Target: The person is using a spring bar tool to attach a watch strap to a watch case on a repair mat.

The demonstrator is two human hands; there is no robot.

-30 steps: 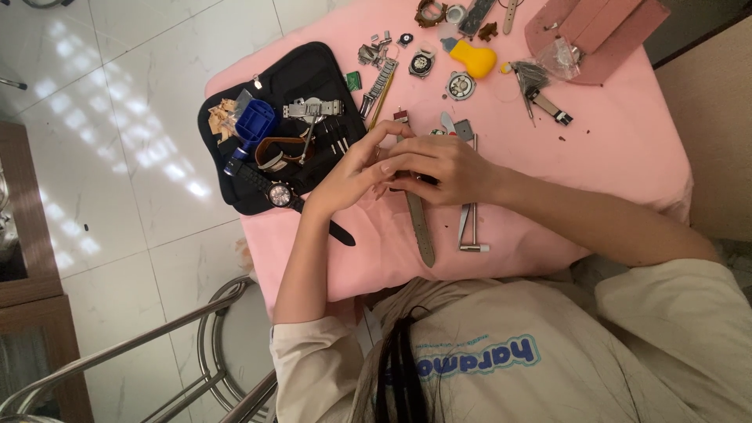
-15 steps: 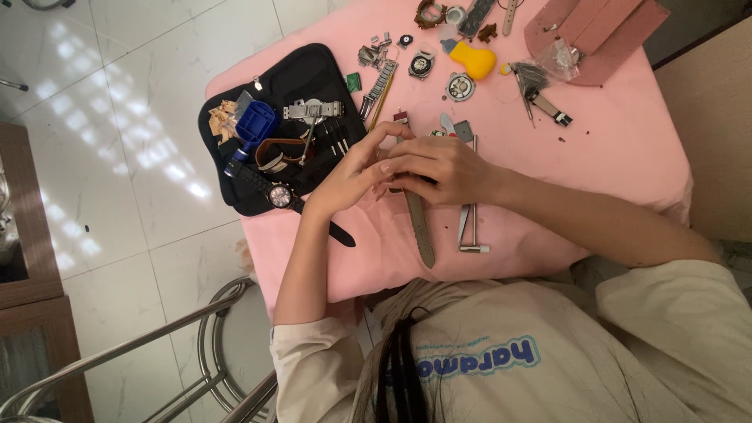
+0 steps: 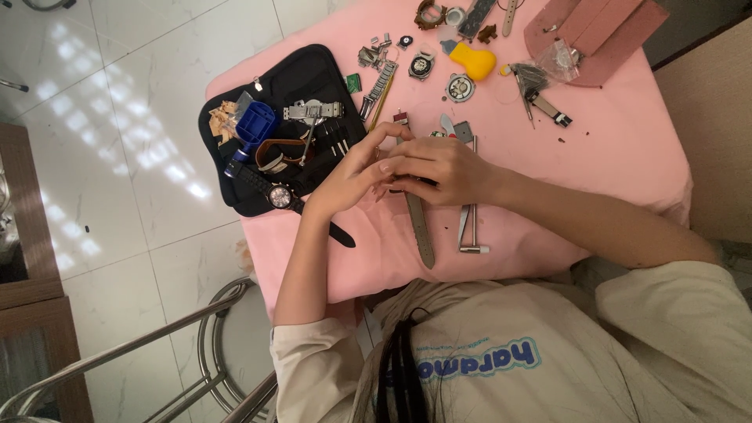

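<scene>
On the pink table (image 3: 611, 157), my left hand (image 3: 345, 178) and my right hand (image 3: 446, 168) meet over a watch with a grey strap (image 3: 421, 227). The right hand lies on top of the watch case and hides it. Fingertips of the left hand pinch at the same spot from the left. One end of the strap runs toward me from under the hands, and the other end (image 3: 401, 120) pokes out beyond them. A metal T-shaped tool (image 3: 468, 227) lies just right of the strap.
A black tool pouch (image 3: 313, 70) at the left holds a blue case holder (image 3: 254, 125), a metal bracelet (image 3: 313, 111), a brown strap (image 3: 274, 153) and a black watch (image 3: 280, 196). Farther off lie a yellow blower (image 3: 474, 61), watch cases, small parts and a pink box (image 3: 603, 31). A metal chair frame (image 3: 211, 345) stands lower left.
</scene>
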